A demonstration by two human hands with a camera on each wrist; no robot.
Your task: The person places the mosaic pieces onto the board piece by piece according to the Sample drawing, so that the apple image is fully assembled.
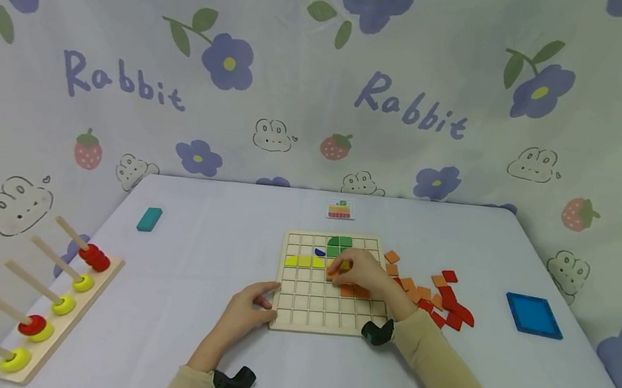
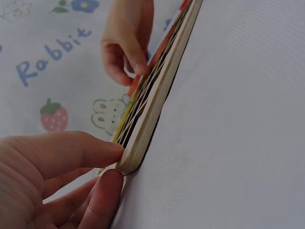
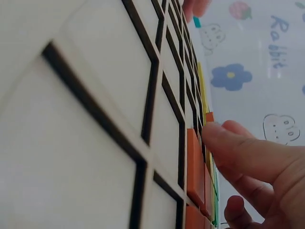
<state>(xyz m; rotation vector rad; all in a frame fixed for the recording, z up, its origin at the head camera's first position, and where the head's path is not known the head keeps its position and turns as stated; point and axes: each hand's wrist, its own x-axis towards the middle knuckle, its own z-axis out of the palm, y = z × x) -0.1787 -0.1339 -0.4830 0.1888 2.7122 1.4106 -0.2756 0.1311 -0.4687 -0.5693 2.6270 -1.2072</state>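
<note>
My right hand (image 1: 362, 272) reaches over the wooden grid board (image 1: 298, 317) and pinches an orange square tile (image 1: 330, 275) close over its middle cells. Yellow tiles (image 1: 303, 261) form a row on the board, partly covered by that hand. Behind them are green tiles (image 1: 338, 252) and a small blue piece (image 1: 319, 252). More orange tiles (image 1: 353, 291) lie under the right wrist. My left hand (image 1: 247, 308) touches the board's left edge with thumb and finger spread apart; its fingertips (image 2: 112, 151) sit right at the rounded corner in the left wrist view.
Loose orange and red tiles (image 1: 454, 319) are scattered right of the board. A pattern card (image 1: 341, 209) lies behind it. At far right sits a blue tray (image 1: 534, 315); at left, a teal block (image 1: 149, 219) and a peg stand (image 1: 78, 313) with red and yellow beads.
</note>
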